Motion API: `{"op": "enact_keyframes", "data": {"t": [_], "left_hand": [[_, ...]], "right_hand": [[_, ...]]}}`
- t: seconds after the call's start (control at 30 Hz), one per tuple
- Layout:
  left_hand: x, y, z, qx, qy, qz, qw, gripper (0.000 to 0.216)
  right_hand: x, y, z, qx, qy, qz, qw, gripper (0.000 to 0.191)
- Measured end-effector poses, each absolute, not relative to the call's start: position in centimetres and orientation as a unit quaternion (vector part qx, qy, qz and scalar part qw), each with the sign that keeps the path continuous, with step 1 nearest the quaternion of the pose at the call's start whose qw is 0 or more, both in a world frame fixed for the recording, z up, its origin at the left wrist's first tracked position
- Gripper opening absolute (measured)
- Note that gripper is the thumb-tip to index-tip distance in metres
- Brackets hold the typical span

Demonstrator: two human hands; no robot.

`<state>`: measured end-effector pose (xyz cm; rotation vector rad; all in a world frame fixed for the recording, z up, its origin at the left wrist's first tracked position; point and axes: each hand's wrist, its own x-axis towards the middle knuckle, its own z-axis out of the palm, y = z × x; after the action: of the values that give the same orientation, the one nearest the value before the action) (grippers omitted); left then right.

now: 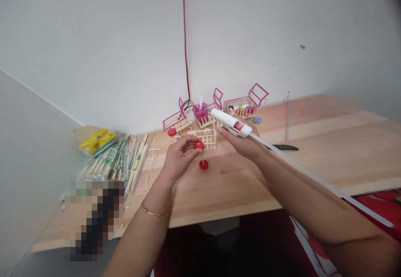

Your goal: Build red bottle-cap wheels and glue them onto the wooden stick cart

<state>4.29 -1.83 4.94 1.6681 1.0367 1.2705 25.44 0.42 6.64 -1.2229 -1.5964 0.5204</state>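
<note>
My left hand [180, 158] is closed in a pinch on a small axle piece: a thin stick with a red bottle cap [198, 145] at its top and another red cap [203, 164] at its bottom. My right hand [242, 143] grips a white glue gun [230, 122] with a red patch, its nozzle pointing left toward the upper cap. A long clear glue stick [316, 180] runs back from the gun over my right forearm. Both hands hover above the wooden table [328, 143].
Small stick-built carts with pink frames [246, 103] stand by the wall, with a pink cup [200, 110], a loose red cap [171, 132] and a blue cap [257, 119]. Packs of chopsticks [115, 158] and a yellow packet [97, 140] lie left. A dark knife [285, 147] lies right.
</note>
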Motion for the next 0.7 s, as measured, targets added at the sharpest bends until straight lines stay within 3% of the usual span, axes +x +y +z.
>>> {"op": "enact_keyframes", "data": {"t": [0.47,0.7], "left_hand": [[4.43,-2.01,5.15,0.647,0.411,0.497,0.406,0.029],[4.24,-1.6,4.44,0.629,0.395,0.518,0.424,0.041]], "right_hand": [[25.26,0.65,6.19,-0.504,-0.654,0.235,0.512,0.026],[25.3,0.5,6.51,-0.513,-0.655,0.224,0.508,0.029]]}}
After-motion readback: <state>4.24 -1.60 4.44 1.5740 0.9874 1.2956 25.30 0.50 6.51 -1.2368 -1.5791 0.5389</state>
